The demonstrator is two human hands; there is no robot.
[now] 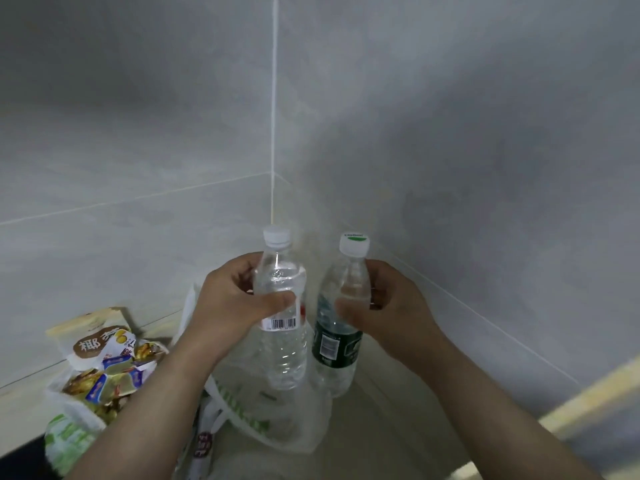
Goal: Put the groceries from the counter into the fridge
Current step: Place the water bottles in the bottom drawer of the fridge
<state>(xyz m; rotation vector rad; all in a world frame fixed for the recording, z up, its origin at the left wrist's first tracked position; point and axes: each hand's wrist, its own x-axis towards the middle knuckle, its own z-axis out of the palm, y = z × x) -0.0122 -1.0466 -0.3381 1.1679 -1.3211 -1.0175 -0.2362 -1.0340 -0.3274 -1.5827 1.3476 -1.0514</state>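
My left hand point(235, 299) grips a clear water bottle point(282, 355) with a white cap and a barcode label, held upright above the counter. My right hand point(384, 306) grips the upper part of a second water bottle point(337, 344), which has a dark green label and a white cap. Both bottles stand side by side in the counter's corner. The fridge is not in view.
A crumpled white plastic bag point(277, 420) lies on the beige counter point(388, 427) under the bottles. At the left, another bag holds wrapped snacks point(110, 375) and a packet with brown lettering. Grey tiled walls point(450, 150) close the corner behind.
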